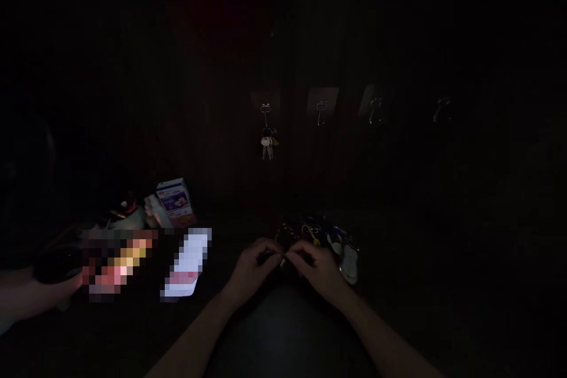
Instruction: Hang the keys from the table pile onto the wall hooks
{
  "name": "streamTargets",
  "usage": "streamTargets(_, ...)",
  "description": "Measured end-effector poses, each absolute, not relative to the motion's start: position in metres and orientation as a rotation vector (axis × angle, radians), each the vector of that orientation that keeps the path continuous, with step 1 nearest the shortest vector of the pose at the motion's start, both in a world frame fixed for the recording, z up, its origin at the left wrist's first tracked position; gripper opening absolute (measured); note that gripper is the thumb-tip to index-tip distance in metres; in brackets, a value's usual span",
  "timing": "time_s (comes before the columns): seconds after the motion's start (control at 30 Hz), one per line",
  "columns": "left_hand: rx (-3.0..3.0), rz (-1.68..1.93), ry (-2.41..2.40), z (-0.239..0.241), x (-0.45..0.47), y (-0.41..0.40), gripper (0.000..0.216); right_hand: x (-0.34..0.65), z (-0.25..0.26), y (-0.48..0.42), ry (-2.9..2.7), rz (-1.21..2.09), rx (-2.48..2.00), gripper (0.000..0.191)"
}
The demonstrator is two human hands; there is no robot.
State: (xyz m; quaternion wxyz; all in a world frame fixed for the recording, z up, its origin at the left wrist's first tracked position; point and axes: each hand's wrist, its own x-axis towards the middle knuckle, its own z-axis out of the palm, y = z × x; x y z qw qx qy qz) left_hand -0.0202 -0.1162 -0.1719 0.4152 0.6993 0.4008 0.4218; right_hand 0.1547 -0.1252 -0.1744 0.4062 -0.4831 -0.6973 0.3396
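Left hand [250, 271] and right hand [319, 269], fingers [269, 248] pinched closely on a small metal piece [282, 261], just beside a heap of key rings [316, 236], on a dark surface [248, 221]

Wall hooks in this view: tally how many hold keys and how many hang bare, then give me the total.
Hook with keys: 1
Bare hooks: 3
Total: 4
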Motion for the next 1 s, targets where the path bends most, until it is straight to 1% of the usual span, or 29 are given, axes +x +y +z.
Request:
streamTargets(0.1,1.726,1.091,1.053,-0.164,-0.022,-0.116,0.012,0.156,-0.175,-0.125,-1.751,0.827,-1.211,0.025)
streamTargets(0.23,1.632,1.236,1.112,-0.145,-0.028,-0.116,0.011,0.158,-0.177,-0.123,-1.755,0.723,-1.237,0.024)
streamTargets(0.4,1.605,1.368,1.186,-0.115,-0.036,-0.107,0.011,0.158,-0.179,-0.122,-1.76,0.726,-1.265,0.027)
streamTargets(0.63,1.559,1.558,1.009,-0.069,-0.031,-0.064,0.012,0.16,-0.18,-0.121,-1.731,0.723,-1.245,0.027)
streamTargets(0.8,1.763,1.769,1.05,-0.027,-0.024,-0.036,0.012,0.16,-0.177,-0.122,-1.739,0.695,-1.247,0.027)
streamTargets(1.0,2.01,1.758,1.043,0.005,-0.019,-0.007,0.014,0.161,-0.173,-0.124,-1.795,0.675,-1.255,0.026)
